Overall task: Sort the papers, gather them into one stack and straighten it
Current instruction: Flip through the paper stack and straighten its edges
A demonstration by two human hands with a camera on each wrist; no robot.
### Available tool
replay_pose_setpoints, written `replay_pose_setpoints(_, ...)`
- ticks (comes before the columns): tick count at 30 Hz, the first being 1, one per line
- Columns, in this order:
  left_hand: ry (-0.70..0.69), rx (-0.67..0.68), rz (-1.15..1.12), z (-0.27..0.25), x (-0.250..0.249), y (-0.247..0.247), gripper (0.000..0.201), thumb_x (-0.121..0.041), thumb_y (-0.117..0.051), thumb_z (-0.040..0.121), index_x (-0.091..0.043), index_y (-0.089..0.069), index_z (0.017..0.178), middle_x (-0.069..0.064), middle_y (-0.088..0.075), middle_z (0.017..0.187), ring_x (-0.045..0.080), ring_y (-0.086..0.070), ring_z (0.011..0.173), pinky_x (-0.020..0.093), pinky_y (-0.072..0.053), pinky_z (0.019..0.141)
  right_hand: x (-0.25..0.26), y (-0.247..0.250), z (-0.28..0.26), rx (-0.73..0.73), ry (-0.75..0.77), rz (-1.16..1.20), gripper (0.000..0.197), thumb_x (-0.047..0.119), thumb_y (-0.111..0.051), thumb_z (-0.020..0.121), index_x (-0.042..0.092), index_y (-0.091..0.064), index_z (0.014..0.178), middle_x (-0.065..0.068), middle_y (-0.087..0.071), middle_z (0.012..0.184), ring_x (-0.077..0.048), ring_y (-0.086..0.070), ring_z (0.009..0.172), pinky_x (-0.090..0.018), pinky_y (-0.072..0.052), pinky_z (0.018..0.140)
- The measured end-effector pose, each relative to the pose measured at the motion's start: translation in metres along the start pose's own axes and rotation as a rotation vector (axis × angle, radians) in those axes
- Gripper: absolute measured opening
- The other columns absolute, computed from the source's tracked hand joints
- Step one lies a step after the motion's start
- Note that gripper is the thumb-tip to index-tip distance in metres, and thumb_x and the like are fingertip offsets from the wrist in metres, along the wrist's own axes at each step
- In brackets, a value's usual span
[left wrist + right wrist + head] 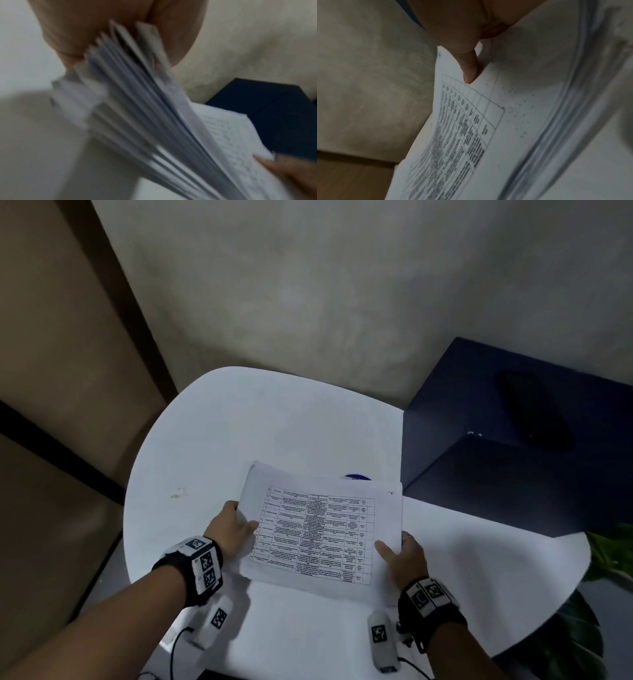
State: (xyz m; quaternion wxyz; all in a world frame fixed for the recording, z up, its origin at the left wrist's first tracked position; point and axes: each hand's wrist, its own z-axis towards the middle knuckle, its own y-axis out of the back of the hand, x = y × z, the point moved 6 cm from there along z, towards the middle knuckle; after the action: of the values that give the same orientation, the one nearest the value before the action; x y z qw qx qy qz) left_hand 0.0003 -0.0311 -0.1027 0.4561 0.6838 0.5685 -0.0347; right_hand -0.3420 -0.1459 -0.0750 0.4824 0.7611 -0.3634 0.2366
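A stack of white papers (pixel 318 529), its top sheet printed with a table, is held tilted above the round white table (pixel 239 422). My left hand (pixel 236 529) grips its left edge, thumb on top. My right hand (pixel 397 553) grips the right edge, thumb on the printed sheet. In the left wrist view the stack of papers (pixel 145 115) shows fanned, uneven sheet edges under my left hand (pixel 96 33), blurred. The right wrist view has the stack of papers (pixel 471 128) pinched under my right thumb (pixel 467 67), with layered edges at the right.
A dark blue box (pixel 520 446) stands at the table's right, with a black flat object (pixel 534 409) on top. A small blue thing (pixel 358 477) peeks out behind the stack. Green leaves (pixel 609 546) sit at the far right. A beige wall rises behind.
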Motion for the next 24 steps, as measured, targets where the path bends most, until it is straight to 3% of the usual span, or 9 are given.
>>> replay_pose_setpoints(3, -0.155, -0.166, 0.253, -0.004, -0.031, 0.021, 0.104, -0.048, -0.077, 0.076, -0.019, -0.014, 0.154, 0.012, -0.033, 0.152, 0.038, -0.038, 0.134, 0.052, -0.04, 0.105, 0.041, 0.016, -0.012, -0.041, 0.16, -0.032, 0.027, 0.008, -0.067, 0.086, 0.007, -0.061, 0.112, -0.003, -0.067, 0.099, -0.023, -0.065, 0.093, -0.037, -0.052, 0.085)
replay_pose_setpoints(6, -0.559, -0.268, 0.308, -0.027, -0.108, 0.049, 0.124, -0.06, -0.081, 0.061, -0.036, -0.004, 0.155, -0.004, -0.015, 0.162, 0.026, -0.017, 0.147, 0.053, -0.022, 0.114, 0.099, 0.035, -0.034, -0.012, 0.423, -0.128, 0.025, 0.015, -0.065, 0.088, 0.017, -0.061, 0.112, 0.007, -0.07, 0.095, -0.014, -0.067, 0.087, -0.036, -0.055, 0.083)
replay_pose_setpoints(8, -0.714, -0.134, 0.243, -0.038, -0.152, 0.061, 0.097, -0.059, -0.081, 0.061, -0.04, -0.034, 0.144, -0.01, -0.041, 0.149, 0.015, -0.034, 0.139, 0.046, -0.025, 0.113, 0.142, 0.047, -0.049, -0.004, 0.624, -0.237, 0.021, 0.017, -0.067, 0.087, 0.026, -0.062, 0.105, 0.012, -0.067, 0.075, -0.003, -0.063, 0.067, -0.023, -0.051, 0.068)
replay_pose_setpoints(11, -0.773, 0.117, -0.003, -0.046, -0.183, 0.073, 0.02, -0.028, -0.082, 0.075, -0.024, -0.07, 0.09, -0.013, -0.074, 0.089, 0.0, -0.065, 0.082, 0.03, -0.051, 0.08, 0.181, 0.071, -0.058, -0.182, 0.737, -0.233, 0.031, 0.023, -0.077, 0.08, 0.033, -0.06, 0.103, 0.009, -0.066, 0.077, -0.007, -0.061, 0.063, -0.024, -0.047, 0.066)
replay_pose_setpoints(13, -0.728, 0.097, -0.156, -0.051, -0.183, 0.085, 0.017, -0.013, -0.082, 0.077, -0.024, -0.069, 0.082, -0.007, -0.073, 0.081, 0.001, -0.063, 0.07, 0.024, -0.051, 0.07, 0.171, 0.086, -0.048, -0.299, 0.6, 0.139, 0.059, 0.016, -0.085, 0.07, 0.034, -0.052, 0.116, 0.007, -0.066, 0.108, -0.009, -0.065, 0.098, -0.023, -0.049, 0.089)
replay_pose_setpoints(16, -0.663, 0.024, -0.437, -0.055, -0.172, 0.1, 0.016, -0.004, -0.077, 0.079, -0.011, -0.071, 0.091, 0.01, -0.076, 0.093, 0.012, -0.07, 0.081, 0.031, -0.058, 0.081, 0.15, 0.067, -0.034, -0.109, 0.382, 0.739, 0.087, -0.006, -0.08, 0.066, 0.02, -0.038, 0.138, -0.005, -0.057, 0.134, -0.019, -0.057, 0.124, -0.036, -0.046, 0.104)
replay_pose_setpoints(18, -0.654, -0.002, -0.585, -0.06, -0.172, 0.102, 0.02, -0.002, -0.076, 0.08, -0.012, -0.072, 0.097, -0.001, -0.077, 0.096, 0.014, -0.073, 0.088, 0.036, -0.059, 0.086, 0.159, 0.053, -0.039, 0.018, 0.36, 0.883, 0.065, -0.003, -0.075, 0.069, 0.007, -0.051, 0.128, -0.012, -0.069, 0.117, -0.022, -0.067, 0.108, -0.04, -0.053, 0.092)
replay_pose_setpoints(20, -0.689, -0.109, -0.612, -0.07, -0.175, 0.1, 0.023, -0.004, -0.074, 0.082, -0.022, -0.069, 0.096, -0.018, -0.076, 0.085, -0.003, -0.071, 0.083, 0.02, -0.056, 0.079, 0.175, 0.055, -0.048, -0.052, 0.426, 0.804, 0.028, -0.004, -0.074, 0.075, 0.007, -0.068, 0.1, -0.004, -0.077, 0.093, -0.016, -0.073, 0.088, -0.032, -0.057, 0.078)
replay_pose_setpoints(24, -0.724, -0.333, -0.543, -0.084, -0.155, 0.079, 0.026, -0.013, -0.069, 0.09, -0.013, -0.061, 0.114, -0.02, -0.067, 0.097, -0.01, -0.065, 0.087, 0.007, -0.05, 0.07, 0.173, 0.051, -0.058, -0.185, 0.492, 0.669, 0.021, -0.001, -0.079, 0.074, 0.015, -0.072, 0.086, 0.012, -0.076, 0.077, -0.003, -0.072, 0.075, -0.023, -0.059, 0.069)
